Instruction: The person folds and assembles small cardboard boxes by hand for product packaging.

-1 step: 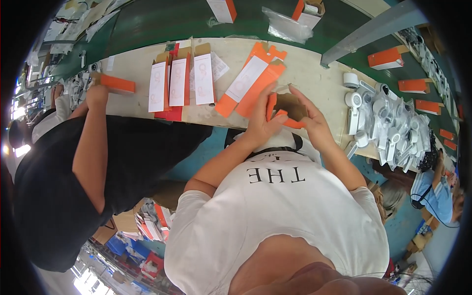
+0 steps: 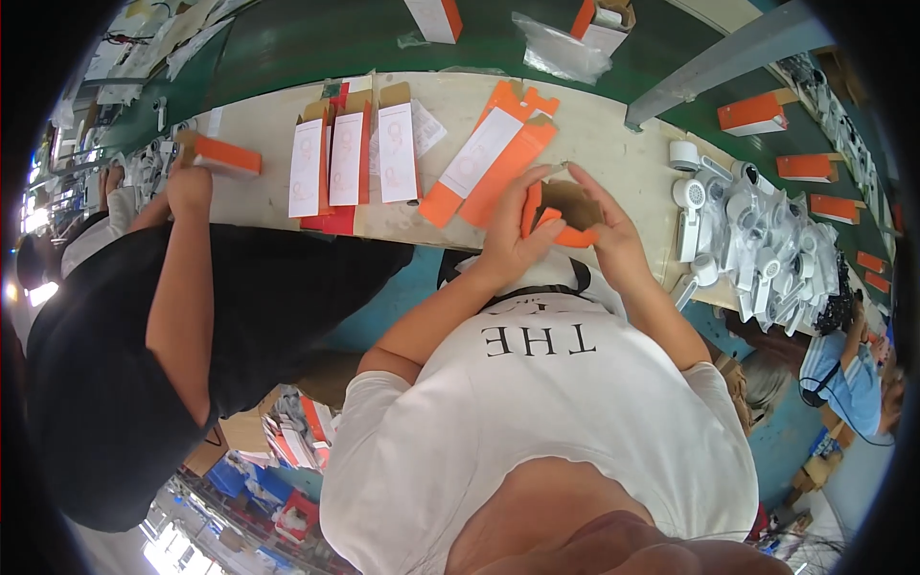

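Observation:
Between my two hands is an orange cardboard box [image 2: 572, 239], its open end facing up and its brown inside showing. My left hand [image 2: 508, 235] closes on the box's left side, thumb across the near edge. My right hand [image 2: 620, 247] grips the opposite side, its fingers curved around the far rim. Just beyond my left hand lie flattened orange-and-white box blanks [image 2: 479, 158]. Farther left, several white-and-orange boxes [image 2: 398, 144] lie in a row on the table, their brown end flaps open.
White handheld devices [image 2: 757, 240], many in clear plastic bags, pile up at the table's right end. A grey metal post [image 2: 719, 67] rises at the far right. Behind the table runs a green conveyor [image 2: 316, 48] carrying boxes. At left, a person in black holds an orange box [image 2: 227, 156].
The box in my hands has tipped slightly, and its opening looks wider. The person at left has shifted their orange box a little.

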### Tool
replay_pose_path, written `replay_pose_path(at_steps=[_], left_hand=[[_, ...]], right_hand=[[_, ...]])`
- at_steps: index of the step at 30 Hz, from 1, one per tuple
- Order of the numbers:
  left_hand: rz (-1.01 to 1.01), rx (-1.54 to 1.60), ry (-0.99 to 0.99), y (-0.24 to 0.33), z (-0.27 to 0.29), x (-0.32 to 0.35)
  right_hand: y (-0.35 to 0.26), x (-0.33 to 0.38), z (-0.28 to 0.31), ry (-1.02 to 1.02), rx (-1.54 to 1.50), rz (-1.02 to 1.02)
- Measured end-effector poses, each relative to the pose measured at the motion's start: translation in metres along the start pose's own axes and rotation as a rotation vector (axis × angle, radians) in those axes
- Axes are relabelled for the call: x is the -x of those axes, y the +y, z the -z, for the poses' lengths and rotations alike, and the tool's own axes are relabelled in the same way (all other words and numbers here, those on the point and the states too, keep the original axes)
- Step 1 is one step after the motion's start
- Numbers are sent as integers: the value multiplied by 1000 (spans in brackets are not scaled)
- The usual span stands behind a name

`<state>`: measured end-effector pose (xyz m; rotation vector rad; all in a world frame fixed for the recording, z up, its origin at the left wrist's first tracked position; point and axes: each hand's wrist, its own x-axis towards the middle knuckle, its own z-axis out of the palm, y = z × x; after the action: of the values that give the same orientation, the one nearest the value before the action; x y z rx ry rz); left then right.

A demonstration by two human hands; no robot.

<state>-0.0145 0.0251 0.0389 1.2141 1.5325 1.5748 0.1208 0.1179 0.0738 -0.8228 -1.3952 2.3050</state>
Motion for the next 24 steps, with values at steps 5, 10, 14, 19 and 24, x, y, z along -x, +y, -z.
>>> replay_pose_path(at_steps=[5, 10, 14, 19, 24], left_hand=[[297, 322, 152, 12, 6, -2], [-17, 184, 278, 2, -2, 0], [-378, -130, 198, -15, 12, 6], [-298, -342, 172, -15, 10, 5], [-149, 49, 253, -14, -2, 2]], right_hand=[[11, -7, 8, -201, -396, 79], [28, -20, -5, -95, -211, 120], [36, -22, -5, -188, -267, 92], [22, -22, -4, -162, -5, 20], [26, -32, 2, -49, -183, 81]])
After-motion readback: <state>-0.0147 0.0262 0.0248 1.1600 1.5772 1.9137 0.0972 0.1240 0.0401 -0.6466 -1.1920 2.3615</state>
